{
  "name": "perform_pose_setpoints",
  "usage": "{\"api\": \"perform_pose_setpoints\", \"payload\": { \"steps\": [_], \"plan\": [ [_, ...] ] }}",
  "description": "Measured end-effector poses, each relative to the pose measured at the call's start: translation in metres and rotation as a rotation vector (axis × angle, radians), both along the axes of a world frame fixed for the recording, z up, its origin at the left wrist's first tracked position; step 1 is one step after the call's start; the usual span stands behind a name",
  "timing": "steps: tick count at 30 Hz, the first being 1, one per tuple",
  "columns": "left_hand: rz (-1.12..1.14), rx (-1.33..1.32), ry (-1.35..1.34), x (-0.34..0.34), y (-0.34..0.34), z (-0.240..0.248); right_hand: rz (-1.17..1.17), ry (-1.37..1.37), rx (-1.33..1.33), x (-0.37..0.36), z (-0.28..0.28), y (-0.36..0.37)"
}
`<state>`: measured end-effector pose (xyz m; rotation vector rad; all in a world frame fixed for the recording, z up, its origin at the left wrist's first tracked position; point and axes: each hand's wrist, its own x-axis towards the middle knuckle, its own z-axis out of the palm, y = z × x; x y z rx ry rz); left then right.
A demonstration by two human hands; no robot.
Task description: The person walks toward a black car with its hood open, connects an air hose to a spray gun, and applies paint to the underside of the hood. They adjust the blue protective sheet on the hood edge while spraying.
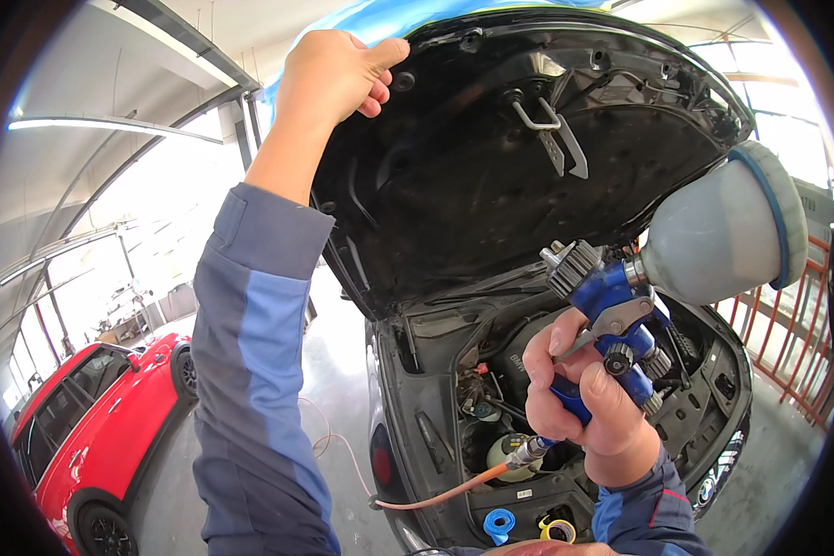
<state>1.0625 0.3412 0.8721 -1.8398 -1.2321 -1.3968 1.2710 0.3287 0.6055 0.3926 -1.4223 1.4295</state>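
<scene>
The raised black car hood (454, 185) spans the upper middle, its underside facing me. My left hand (343, 74) is closed at the hood's upper left edge, thumb lying along the rim. A sheet of blue covering (366, 17) shows over the top of the hood. In my right hand (612, 412) is a blue spray gun (607, 289), its handle in my palm and fingers around the trigger area. A large translucent cup (713, 232) with greyish contents sits tilted on the gun. From the handle's base, an orange air hose (482, 476) runs off to the left.
Below the hood lies the engine bay (426, 445) of the dark car. A blue tape roll (499, 525) and a yellow tape roll (558, 529) rest at its front. At left stands a red car (111, 403); at right, an orange-red railing (788, 343). The hose trails over the grey floor (338, 500).
</scene>
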Motion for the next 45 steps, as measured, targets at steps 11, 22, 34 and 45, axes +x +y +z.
{"api": "perform_pose_setpoints", "payload": {
  "steps": [11, 22, 34, 45],
  "plan": [
    [0.092, 0.058, 0.039, 0.000, 0.004, -0.004, 0.063, -0.029, -0.022, -0.019, 0.001, 0.004],
    [0.181, -0.019, -0.104, 0.028, -0.013, -0.001, 0.044, -0.048, -0.015, -0.011, -0.004, 0.011],
    [-0.007, 0.065, 0.009, -0.002, 0.007, -0.006, 0.033, 0.016, -0.036, -0.003, -0.009, 0.015],
    [0.218, 0.065, 0.050, 0.019, 0.000, 0.005, 0.061, -0.008, -0.050, -0.005, -0.007, 0.011]
  ]
}}
